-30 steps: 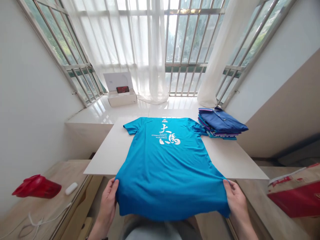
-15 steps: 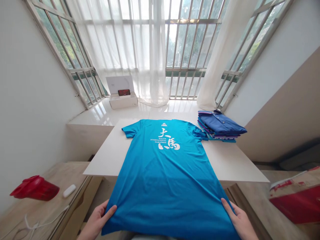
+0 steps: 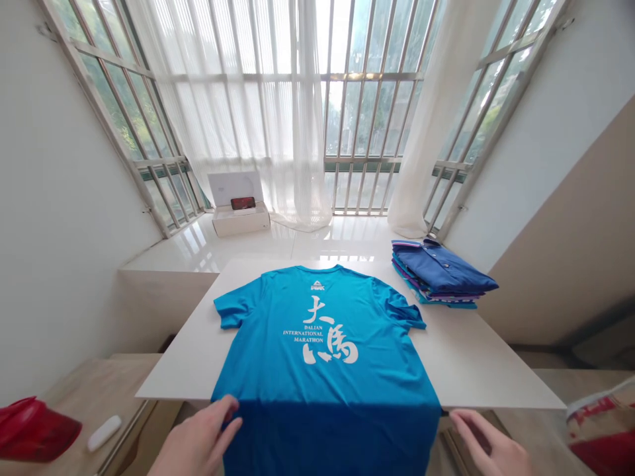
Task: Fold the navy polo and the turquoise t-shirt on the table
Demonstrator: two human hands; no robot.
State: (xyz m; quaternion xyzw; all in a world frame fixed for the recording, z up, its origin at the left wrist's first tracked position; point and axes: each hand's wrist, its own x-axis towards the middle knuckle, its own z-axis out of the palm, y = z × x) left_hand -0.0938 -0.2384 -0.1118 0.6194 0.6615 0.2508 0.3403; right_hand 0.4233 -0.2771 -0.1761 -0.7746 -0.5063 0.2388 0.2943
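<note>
A blue T-shirt (image 3: 317,377) with white lettering lies with its upper part spread on the white table (image 3: 486,370). Its lower part hangs down over the near edge, and the hem is out of view. Beside the shirt's left edge is my left hand (image 3: 201,436), fingers loosely bent, with a gap between thumb and forefinger. Whether a fingertip touches the cloth is hard to tell. My right hand (image 3: 491,446) is off the fabric, just right of the shirt by the table edge, its thumb and fingers apart and nothing between them.
Folded clothes (image 3: 439,271) are stacked at the table's back right. On the windowsill, a white box (image 3: 241,218) props up a phone (image 3: 243,203). A red object (image 3: 37,430) and a white case (image 3: 104,433) lie lower left; a red-and-tan bag (image 3: 605,426) stands right.
Both hands have let go of the shirt's lower sides. The shirt's lower part has dropped over the table edge, and its sleeves lie flatter. The view has tilted up.
</note>
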